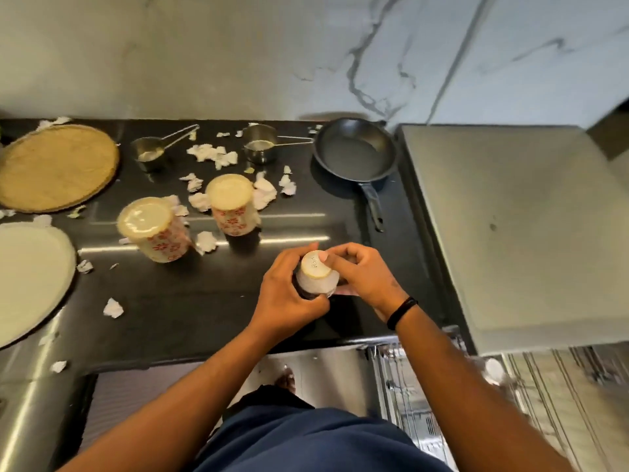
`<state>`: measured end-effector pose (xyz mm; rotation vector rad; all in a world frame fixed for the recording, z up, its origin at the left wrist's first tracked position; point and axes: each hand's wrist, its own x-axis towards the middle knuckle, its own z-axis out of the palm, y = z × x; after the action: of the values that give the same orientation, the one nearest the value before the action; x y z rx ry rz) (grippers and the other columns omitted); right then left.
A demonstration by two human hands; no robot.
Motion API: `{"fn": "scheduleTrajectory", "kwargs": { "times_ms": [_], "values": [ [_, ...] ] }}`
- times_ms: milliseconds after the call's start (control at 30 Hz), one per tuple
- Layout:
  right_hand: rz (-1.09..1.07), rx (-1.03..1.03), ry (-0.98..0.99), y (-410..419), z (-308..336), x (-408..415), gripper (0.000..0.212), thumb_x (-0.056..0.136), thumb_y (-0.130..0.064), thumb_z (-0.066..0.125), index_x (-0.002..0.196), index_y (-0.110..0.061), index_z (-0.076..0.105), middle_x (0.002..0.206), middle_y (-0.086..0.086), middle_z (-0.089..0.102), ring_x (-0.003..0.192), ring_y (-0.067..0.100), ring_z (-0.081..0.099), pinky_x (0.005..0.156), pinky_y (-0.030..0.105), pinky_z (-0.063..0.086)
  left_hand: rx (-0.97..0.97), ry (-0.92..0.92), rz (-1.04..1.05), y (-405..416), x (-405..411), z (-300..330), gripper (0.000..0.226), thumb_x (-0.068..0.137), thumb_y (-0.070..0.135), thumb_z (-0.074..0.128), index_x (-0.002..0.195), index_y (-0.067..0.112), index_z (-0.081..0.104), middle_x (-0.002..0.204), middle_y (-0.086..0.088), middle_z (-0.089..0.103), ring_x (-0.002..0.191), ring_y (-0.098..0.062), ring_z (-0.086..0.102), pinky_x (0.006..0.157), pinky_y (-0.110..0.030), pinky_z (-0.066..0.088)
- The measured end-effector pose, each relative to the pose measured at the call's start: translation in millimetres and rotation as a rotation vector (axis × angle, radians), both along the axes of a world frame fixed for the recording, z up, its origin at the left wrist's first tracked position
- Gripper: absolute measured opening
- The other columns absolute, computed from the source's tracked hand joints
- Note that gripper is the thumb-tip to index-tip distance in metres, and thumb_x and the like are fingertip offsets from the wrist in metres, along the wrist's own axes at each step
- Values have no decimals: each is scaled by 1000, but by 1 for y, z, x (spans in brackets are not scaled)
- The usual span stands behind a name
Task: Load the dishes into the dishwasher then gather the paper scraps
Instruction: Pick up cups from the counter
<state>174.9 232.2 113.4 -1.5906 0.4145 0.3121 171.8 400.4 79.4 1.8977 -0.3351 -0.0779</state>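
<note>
Here, from left to right: a round woven straw mat (56,166) and a pale round plate (30,281) lie at the left edge of the dark glossy counter (170,311). Next come two upturned cream cups with red flower print (155,233) (233,204) and two small steel measuring cups with long handles (149,156) (258,146), all among scattered white torn paper scraps (212,155). Near the front edge, the left hand (289,291) wraps its curled fingers round the side of a third upturned cup with a cream base (315,274), while the right hand (364,277) pinches it at the base rim; whether the cup touches the counter cannot be told. Behind them to the right sits a black non-stick frying pan (355,151). Lower right, the wire dishwasher rack (425,386) stands pulled out. The step in hand appears to be loading dishes; the scraps lie ungathered. The next move likely calls for carrying the cup right and down to the rack, keeping it mouth-down.
</note>
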Motion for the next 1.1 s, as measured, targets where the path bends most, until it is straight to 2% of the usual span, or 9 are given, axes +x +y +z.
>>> {"fn": "scheduleTrajectory", "kwargs": {
  "times_ms": [133, 233, 400, 567, 733, 833, 933, 1000, 1100],
  "values": [
    [-186, 14, 49, -65, 9, -45, 28, 91, -18, 73, 113, -3, 66, 98, 9, 71, 85, 19, 70, 71, 41, 63, -17, -11, -229, -67, -16, 4, 77, 65, 12, 77, 139, 16, 56, 129, 8, 62, 120, -11, 60, 98, -37, 53],
    [-376, 21, 48, -115, 11, -90, 26, 92, -10, 69, 116, -5, 64, 109, 15, 69, 88, 21, 69, 62, 37, 62, -12, -44, -379, -126, -39, 4, 77, 67, 11, 83, 139, 16, 56, 129, 6, 61, 120, -11, 60, 97, -36, 53],
    [-745, 175, 19, -183, 0, -178, 25, 95, -12, 60, 119, -9, 63, 110, 17, 69, 79, 24, 67, 49, 27, 51, 2, -27, -474, -221, -91, -2, 75, 65, 32, 94, 131, 28, 60, 124, 8, 52, 113, -11, 60, 91, -34, 56],
    [-1059, 313, -38, -235, -26, -266, 32, 95, -14, 61, 126, -5, 59, 118, 20, 67, 87, 31, 68, 60, 34, 58, 91, -150, -678, -303, -152, -3, 74, 68, 55, 77, 131, 20, 59, 119, 3, 48, 105, -11, 57, 89, -22, 52],
    [-1205, 307, 15, -278, -57, -345, 38, 88, -15, 72, 123, -10, 57, 111, 15, 72, 89, 31, 72, 78, 45, 60, 230, -216, -939, -373, -207, -29, 67, 70, 30, 90, 128, 16, 59, 120, -3, 54, 100, -5, 52, 83, -10, 45],
    [-1224, 291, 96, -298, -85, -383, 50, 77, -23, 84, 118, -12, 59, 106, 14, 73, 83, 29, 70, 84, 52, 57, 388, -250, -1087, -407, -227, -51, 70, 67, 23, 90, 129, 16, 58, 123, -6, 56, 102, -12, 55, 82, -20, 48],
    [-1265, 356, 159, -316, -116, -408, 62, 69, -23, 89, 118, 1, 60, 102, 17, 75, 84, 34, 71, 86, 51, 57, 510, -249, -1231, -438, -243, -78, 71, 68, 17, 89, 132, 18, 58, 126, -7, 54, 108, -18, 57, 84, -24, 49],
    [-1324, 419, 190, -325, -140, -419, 50, 69, -14, 89, 108, 6, 64, 103, 23, 74, 91, 37, 72, 88, 50, 58, 589, -254, -1322, -453, -249, -97, 69, 71, 15, 87, 133, 21, 58, 126, -7, 54, 111, -19, 57, 84, -25, 50],
    [-1412, 491, 256, -333, -175, -430, 34, 73, -7, 87, 97, 6, 68, 99, 24, 74, 88, 36, 74, 81, 43, 61, 716, -227, -1405, -471, -261, -126, 67, 76, 10, 83, 136, 23, 56, 126, -10, 54, 112, -21, 56, 83, -26, 50]
  ]
}}
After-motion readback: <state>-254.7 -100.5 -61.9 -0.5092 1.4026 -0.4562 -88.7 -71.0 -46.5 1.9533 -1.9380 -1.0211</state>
